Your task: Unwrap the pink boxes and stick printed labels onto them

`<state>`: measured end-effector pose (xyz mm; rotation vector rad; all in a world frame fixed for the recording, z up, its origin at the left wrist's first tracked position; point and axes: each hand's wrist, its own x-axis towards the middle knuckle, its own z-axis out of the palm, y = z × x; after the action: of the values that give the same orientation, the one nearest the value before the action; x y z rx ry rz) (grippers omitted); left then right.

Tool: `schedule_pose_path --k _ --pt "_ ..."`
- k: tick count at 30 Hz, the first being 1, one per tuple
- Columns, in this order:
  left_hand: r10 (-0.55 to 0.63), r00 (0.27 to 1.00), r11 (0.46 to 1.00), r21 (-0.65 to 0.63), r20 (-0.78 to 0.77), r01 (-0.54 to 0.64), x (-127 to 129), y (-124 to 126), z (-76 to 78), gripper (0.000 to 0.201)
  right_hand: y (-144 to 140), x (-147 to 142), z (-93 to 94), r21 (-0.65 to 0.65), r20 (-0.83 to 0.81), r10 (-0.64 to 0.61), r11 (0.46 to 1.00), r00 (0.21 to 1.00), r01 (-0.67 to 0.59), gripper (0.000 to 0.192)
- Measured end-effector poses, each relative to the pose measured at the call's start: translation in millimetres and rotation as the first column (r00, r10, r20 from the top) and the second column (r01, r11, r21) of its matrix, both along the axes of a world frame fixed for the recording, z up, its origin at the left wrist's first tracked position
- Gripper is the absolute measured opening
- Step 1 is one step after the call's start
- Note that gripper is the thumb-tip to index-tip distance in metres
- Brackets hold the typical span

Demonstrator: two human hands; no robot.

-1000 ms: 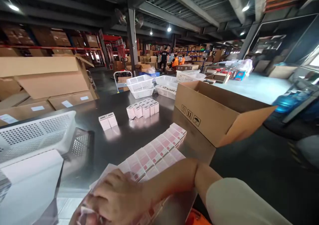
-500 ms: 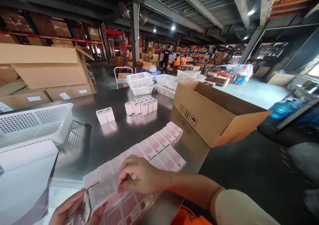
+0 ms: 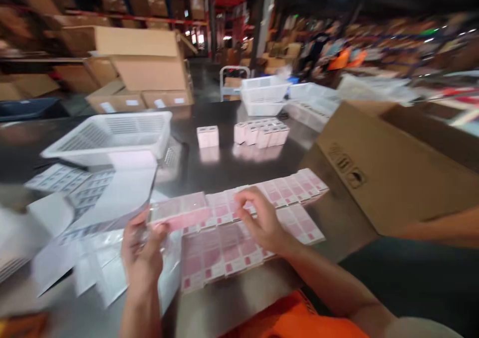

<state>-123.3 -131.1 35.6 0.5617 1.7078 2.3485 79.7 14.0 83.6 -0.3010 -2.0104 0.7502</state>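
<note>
My left hand grips one end of a long pink-and-white box in clear plastic, its far end resting over the laid-out boxes. My right hand hovers over two rows of small pink-and-white boxes, with its fingers curled into a loose pinch. Whether anything thin is between those fingertips I cannot make out. The rows lie flat, side by side, on the dark shiny table. Beside my left hand are clear plastic bags and white sheets.
An open cardboard box stands at the table's right edge. Farther back are two upright small boxes, a cluster of several more and white baskets. Another white basket sits at left, near printed label sheets. People work far off.
My view has swung left and down. My left hand has lifted the wrapped box and turned it, and my right hand has come away from it toward the rows.
</note>
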Motion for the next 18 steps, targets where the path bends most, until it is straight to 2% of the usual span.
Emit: schedule_pose_path --k 1,3,5,7,11,15,18 --pt "-0.009 0.998 0.999 0.045 0.059 0.006 1 2 2.9 0.045 4 0 3.6 -0.004 0.057 0.014 1.000 0.998 -0.013 0.026" --pt "-0.047 0.998 0.997 0.054 0.039 0.045 5 5 4.0 0.044 12 -3 7.4 0.024 0.161 0.059 0.998 0.985 -0.064 0.040" --pt "-0.107 0.994 0.994 0.024 -0.019 0.107 10 7 1.7 0.043 14 -7 8.4 0.051 0.231 0.119 0.990 0.966 -0.134 0.043" --pt "-0.141 0.987 0.990 0.009 -0.080 0.142 14 7 -1.3 0.041 13 -12 7.8 0.057 0.262 0.155 0.983 0.953 -0.176 0.038" --pt "-0.162 0.977 0.986 0.007 -0.140 0.165 17 4 -5.1 0.046 8 -19 4.4 0.028 0.233 0.139 0.988 0.963 -0.149 0.015" --pt "-0.160 0.984 0.987 -0.036 -0.084 0.157 18 6 -3.4 0.048 6 -21 0.5 0.009 0.244 0.144 0.989 0.959 -0.150 0.013" --pt "-0.127 0.992 0.991 -0.042 0.013 0.128 19 10 3.4 0.046 3 -19 0.7 0.072 0.231 0.193 0.974 0.954 -0.215 0.014"
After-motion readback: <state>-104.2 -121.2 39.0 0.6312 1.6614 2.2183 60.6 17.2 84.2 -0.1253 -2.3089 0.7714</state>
